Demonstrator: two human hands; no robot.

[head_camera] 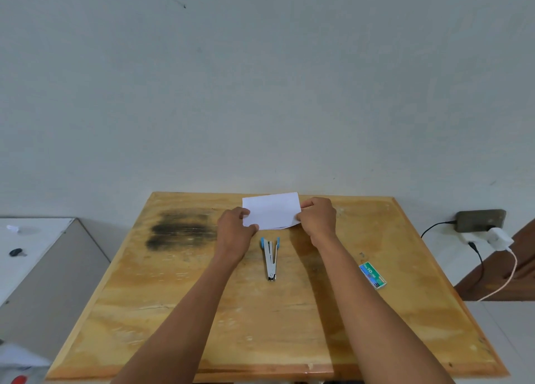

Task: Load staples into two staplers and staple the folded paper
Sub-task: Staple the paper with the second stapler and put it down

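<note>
- We work at a plywood bench (pixel 202 311), its pale grain worn smooth and marked by a dark scorch-like stain toward the far left; it backs against a plain grey wall.
- We hold the folded paper (pixel 272 210), white and crisp-edged, at the bench's far edge, seemingly to square its layers for stapling.
- Our left hand (pixel 236 227) is pinched on the paper's left edge; our right hand (pixel 317 217) is pinched on its right edge.
- The staplers (pixel 270 257), slim bare metal with blue ends, lie just near of the paper, fanned apart from one point, within easy reach.
- The staple box (pixel 372 275), small green card, waits well to the right.
</note>
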